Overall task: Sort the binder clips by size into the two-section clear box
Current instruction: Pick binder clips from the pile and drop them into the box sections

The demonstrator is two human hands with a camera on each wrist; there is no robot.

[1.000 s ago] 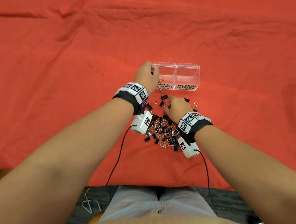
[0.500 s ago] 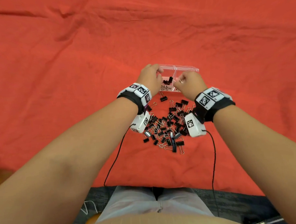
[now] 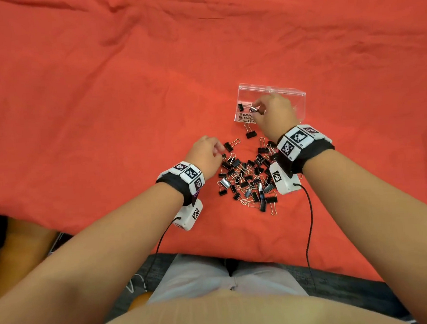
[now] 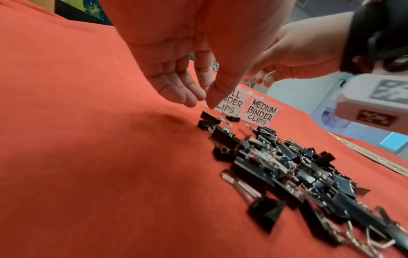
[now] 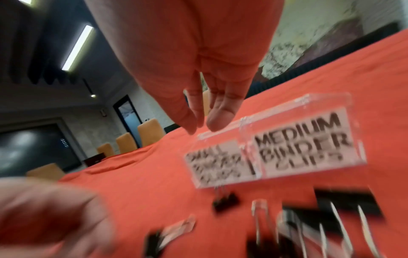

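The clear two-section box (image 3: 288,92) stands on the red cloth, labelled SMALL and MEDIUM BINDER CLIPS (image 4: 261,113) (image 5: 304,143). One black clip (image 3: 241,107) lies in the small section. My right hand (image 3: 258,108) hovers over that section, and a shiny clip (image 3: 254,109) sits right at its fingertips. In the right wrist view my right hand (image 5: 203,128) has straight fingers with nothing between them. The pile of black clips (image 3: 249,179) (image 4: 287,165) lies in front of the box. My left hand (image 3: 219,150) (image 4: 202,103) hangs over the pile's far-left edge, thumb and fingers close together, holding nothing.
A single clip (image 3: 251,134) lies just in front of the box. Thin black cables (image 3: 310,218) run from both wrist cameras toward my lap. The cloth's near edge (image 3: 239,251) is close to my body. Orange chairs (image 5: 150,134) stand beyond the far side.
My left hand has drawn back from the box to the pile's left edge. My right hand rose from the pile and now hovers over the small section.
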